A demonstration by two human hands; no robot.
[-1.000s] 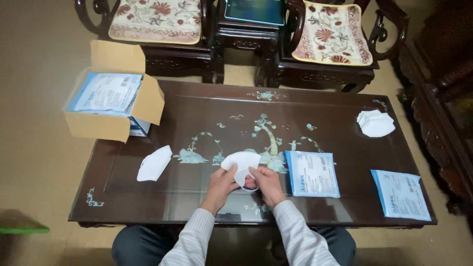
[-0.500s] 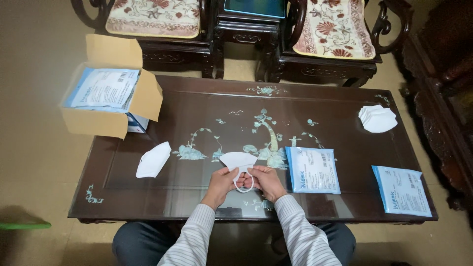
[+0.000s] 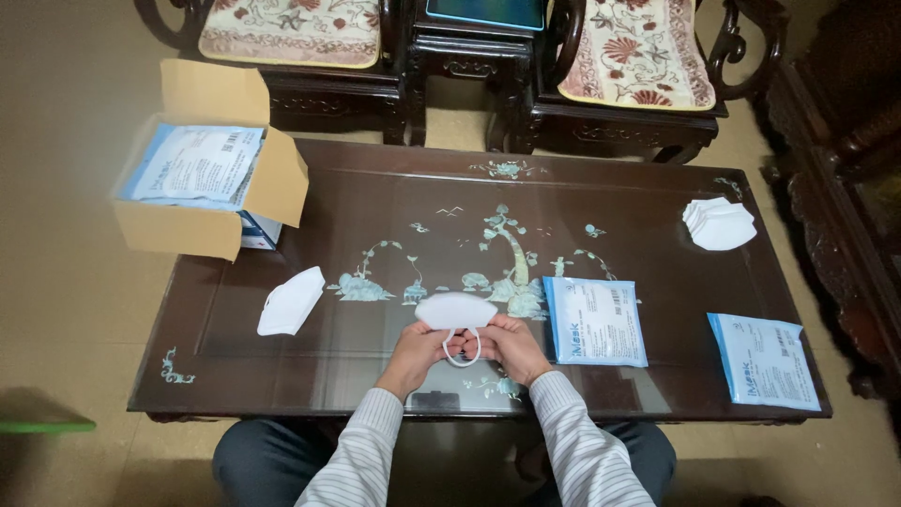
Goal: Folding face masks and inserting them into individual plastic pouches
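Head view shows us holding a folded white mask (image 3: 456, 310) between both hands over the near edge of the table (image 3: 657, 197). A second ago it was tilted and half open in our fingers; now it lies flat and closed into a neat oval, its ear loops hanging down between our thumbs. Our left hand (image 3: 419, 349) pinches its left lower edge, our right hand (image 3: 510, 344) its right lower edge, both closed on it. So the folding looks done, as we judge it. Left of the mask lies another folded mask (image 3: 292, 301); just right of it a blue pouch (image 3: 594, 320), with a second pouch (image 3: 766, 360) farther right. A mask stack (image 3: 719, 224) sits far right, a carton (image 3: 208, 174) far left.
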